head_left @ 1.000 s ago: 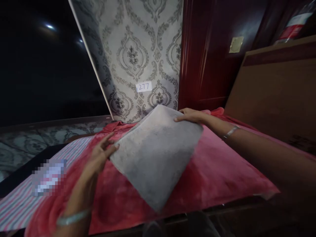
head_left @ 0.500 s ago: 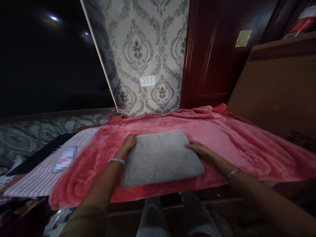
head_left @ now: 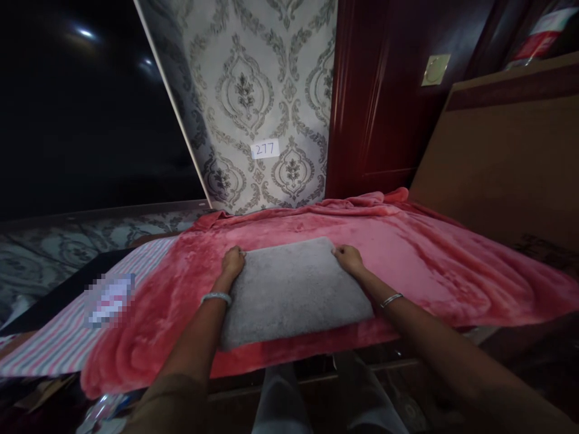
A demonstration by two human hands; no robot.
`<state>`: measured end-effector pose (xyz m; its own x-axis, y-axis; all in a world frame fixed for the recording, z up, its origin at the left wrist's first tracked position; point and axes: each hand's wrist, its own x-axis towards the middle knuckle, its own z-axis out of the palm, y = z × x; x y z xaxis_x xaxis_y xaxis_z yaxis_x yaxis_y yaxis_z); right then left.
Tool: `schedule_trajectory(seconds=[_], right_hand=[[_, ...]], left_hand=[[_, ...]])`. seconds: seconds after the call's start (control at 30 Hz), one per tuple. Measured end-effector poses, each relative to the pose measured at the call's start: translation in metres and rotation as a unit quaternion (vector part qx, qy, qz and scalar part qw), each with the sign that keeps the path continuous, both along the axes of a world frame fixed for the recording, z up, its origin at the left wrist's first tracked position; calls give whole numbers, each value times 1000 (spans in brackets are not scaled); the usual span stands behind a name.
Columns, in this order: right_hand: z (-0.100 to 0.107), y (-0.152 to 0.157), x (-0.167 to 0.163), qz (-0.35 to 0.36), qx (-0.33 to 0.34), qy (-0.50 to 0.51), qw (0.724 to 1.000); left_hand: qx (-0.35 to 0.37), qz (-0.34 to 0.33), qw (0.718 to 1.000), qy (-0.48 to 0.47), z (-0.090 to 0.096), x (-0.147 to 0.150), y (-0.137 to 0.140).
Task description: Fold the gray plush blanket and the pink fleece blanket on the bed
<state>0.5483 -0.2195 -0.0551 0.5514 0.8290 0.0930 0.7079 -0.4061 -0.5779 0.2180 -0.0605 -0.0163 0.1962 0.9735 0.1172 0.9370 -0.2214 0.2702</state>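
A rectangular grey towel (head_left: 296,292), plush and flat, lies on a pink blanket (head_left: 407,253) with its near edge close to the blanket's front edge. At its far left corner, my left hand (head_left: 234,262) is closed, pinching the towel's edge. My right hand (head_left: 348,259) is likewise closed at the far right corner, thumb and fingers on the fabric. Both far corners are partly hidden by my fingers.
Left of the blanket lies a striped cloth (head_left: 49,337) with a blurred item on it. A dark screen (head_left: 85,120) stands at the back left. A large cardboard box (head_left: 511,144) with a bottle (head_left: 543,36) on top is at the right.
My right hand has moved up and left from the towel's right side to its far right corner. My left hand stays at the far left corner. The view has shifted slightly.
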Motion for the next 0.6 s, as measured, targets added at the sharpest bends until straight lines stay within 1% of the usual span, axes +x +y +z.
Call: schedule_trajectory(seconds=[0.1, 0.17, 0.2, 0.27, 0.33, 0.4, 0.47, 0.5, 0.6], right_hand=[[12, -2, -4, 7, -1, -23, 1000], [24, 0, -20, 36, 24, -64, 997], [30, 2, -33, 69, 37, -90, 993], [38, 8, -67, 166, 51, -142, 975], [41, 14, -106, 261, 42, -172, 949], [35, 17, -139, 315, 25, -192, 929], [25, 18, -160, 334, 10, -204, 920], [19, 17, -165, 334, 7, -205, 920], [6, 15, -160, 311, 18, -198, 929]], left_hand=[[0, 1, 1000, 17, 10, 1, -6], [14, 0, 999, 33, 19, 5, -16], [28, -6, 999, 41, 23, 8, -24], [56, -34, 996, 55, 25, 16, -44], [68, -76, 993, 67, 18, 24, -66], [67, -106, 988, 85, 6, 29, -85], [73, -115, 985, 105, -8, 31, -97], [79, -114, 984, 114, -13, 30, -101], [92, -110, 982, 126, -21, 28, -103]])
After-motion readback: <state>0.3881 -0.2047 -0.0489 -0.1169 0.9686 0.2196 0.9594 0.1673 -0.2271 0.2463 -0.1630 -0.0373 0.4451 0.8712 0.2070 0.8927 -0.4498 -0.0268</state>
